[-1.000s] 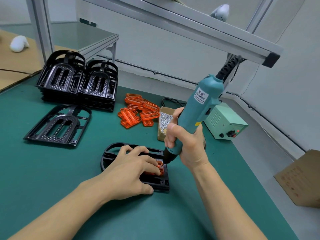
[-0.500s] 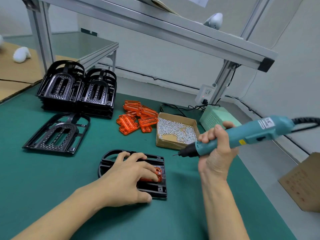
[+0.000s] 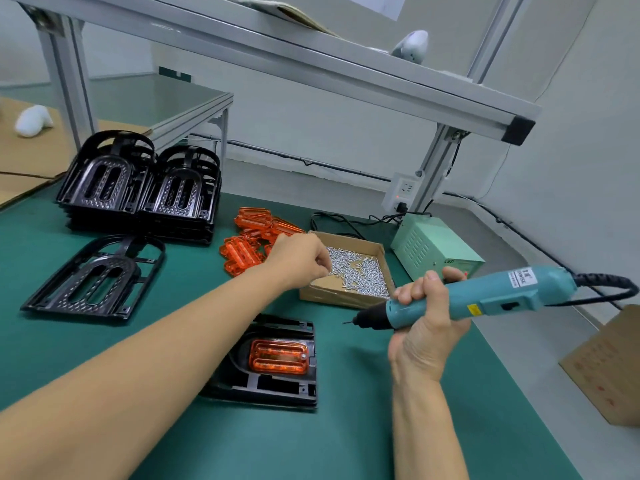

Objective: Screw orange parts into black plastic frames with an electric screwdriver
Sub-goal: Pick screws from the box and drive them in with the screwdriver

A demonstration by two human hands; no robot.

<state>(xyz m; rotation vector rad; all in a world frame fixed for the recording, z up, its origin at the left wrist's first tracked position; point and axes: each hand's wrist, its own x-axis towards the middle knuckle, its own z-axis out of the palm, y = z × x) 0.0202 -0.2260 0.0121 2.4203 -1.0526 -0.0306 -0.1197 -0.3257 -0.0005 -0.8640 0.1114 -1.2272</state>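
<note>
Your left hand (image 3: 300,258) reaches forward across the desk (image 3: 104,341), fingers curled together over the near-left corner of an open cardboard box (image 3: 349,296) filled with small silver screws (image 3: 360,271). Whether the fingertips already pinch a screw cannot be told, since the back of the hand hides them.

Your right hand (image 3: 424,327) is raised above the desk to the right, fingers and thumb wrapped around the barrel of a teal electric screwdriver (image 3: 485,296). You hold the tool nearly level, its bit pointing left, with its coiled black cord trailing off to the right.

Below and between your hands lies a black plastic frame (image 3: 277,389), flat on the green desk, partly covered by your left forearm. An orange part (image 3: 278,356) sits seated in its recess, with a screw head visible at its upper right corner. Neither hand touches this frame; the screwdriver tip hovers above and to the right of it.

Farther back, just left of your left hand, lies a loose pile of orange parts (image 3: 242,254). Another single black frame (image 3: 97,278) rests flat to the left, and behind it stand two stacks of black frames (image 3: 145,188). A pale green power supply box (image 3: 436,247) sits behind the screw box.
</note>
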